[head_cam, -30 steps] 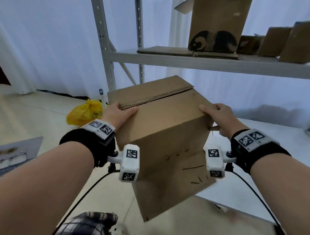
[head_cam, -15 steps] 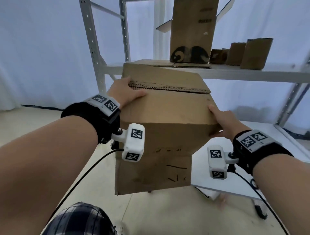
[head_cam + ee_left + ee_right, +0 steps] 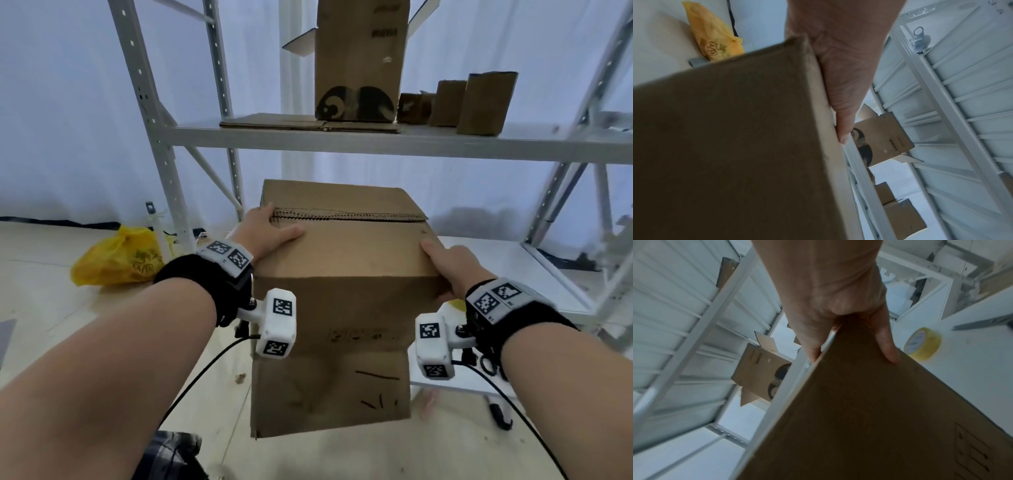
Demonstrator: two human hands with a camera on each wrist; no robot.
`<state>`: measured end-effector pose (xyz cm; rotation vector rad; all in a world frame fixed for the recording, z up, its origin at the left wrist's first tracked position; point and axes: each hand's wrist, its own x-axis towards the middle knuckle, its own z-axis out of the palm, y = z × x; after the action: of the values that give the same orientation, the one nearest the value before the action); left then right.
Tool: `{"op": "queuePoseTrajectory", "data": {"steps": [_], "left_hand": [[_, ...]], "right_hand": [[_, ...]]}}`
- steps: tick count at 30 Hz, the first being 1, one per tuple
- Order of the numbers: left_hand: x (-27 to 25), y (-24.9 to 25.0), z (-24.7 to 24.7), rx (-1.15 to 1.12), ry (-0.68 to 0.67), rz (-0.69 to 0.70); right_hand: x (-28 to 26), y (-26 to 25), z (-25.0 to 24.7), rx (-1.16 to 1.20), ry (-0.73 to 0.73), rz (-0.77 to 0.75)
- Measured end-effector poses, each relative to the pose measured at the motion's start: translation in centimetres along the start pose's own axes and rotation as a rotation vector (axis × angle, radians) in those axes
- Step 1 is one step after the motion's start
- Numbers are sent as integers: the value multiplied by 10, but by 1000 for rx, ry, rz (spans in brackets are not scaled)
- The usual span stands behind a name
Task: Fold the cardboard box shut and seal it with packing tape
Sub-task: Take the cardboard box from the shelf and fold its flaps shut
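A brown cardboard box (image 3: 342,260) hangs in the air between my hands, its top flaps folded down and meeting at a bare seam (image 3: 349,216). My left hand (image 3: 270,229) grips the top left edge, thumb lying on the top flap. In the left wrist view the thumb (image 3: 842,123) runs along the box (image 3: 735,146). My right hand (image 3: 445,263) grips the top right corner. The right wrist view shows that hand's thumb and a finger (image 3: 888,350) pinching the box (image 3: 859,418). A yellowish tape roll (image 3: 923,344) lies on the white table (image 3: 972,369).
A white metal rack (image 3: 342,140) stands behind, with a tall open box (image 3: 359,58) and smaller boxes (image 3: 486,102) on its shelf. A yellow plastic bag (image 3: 116,260) lies on the floor at left. The low white table (image 3: 534,274) is at right.
The box has swung from corner-on and tilted to square and level in front of the rack. Both hands kept their hold on its top edges.
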<state>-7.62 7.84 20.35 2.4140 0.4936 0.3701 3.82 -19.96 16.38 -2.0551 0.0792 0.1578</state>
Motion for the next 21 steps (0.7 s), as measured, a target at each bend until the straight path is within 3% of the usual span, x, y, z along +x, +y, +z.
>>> {"op": "queuePoseTrajectory", "data": {"steps": [5,12,17,21], "left_hand": [[9,-21,42,121,-142,-67],[38,-41,62,173,-120,-114],[70,-33,58,187,-85,-44],[86,-32,58,176,-75,3]], "right_hand": [[14,30,7,-275,-50,8],[33,29,15,-247,-177,-20],[47,13,12,-390,-62,-222],[52,13,14,-362,49,-220]]}}
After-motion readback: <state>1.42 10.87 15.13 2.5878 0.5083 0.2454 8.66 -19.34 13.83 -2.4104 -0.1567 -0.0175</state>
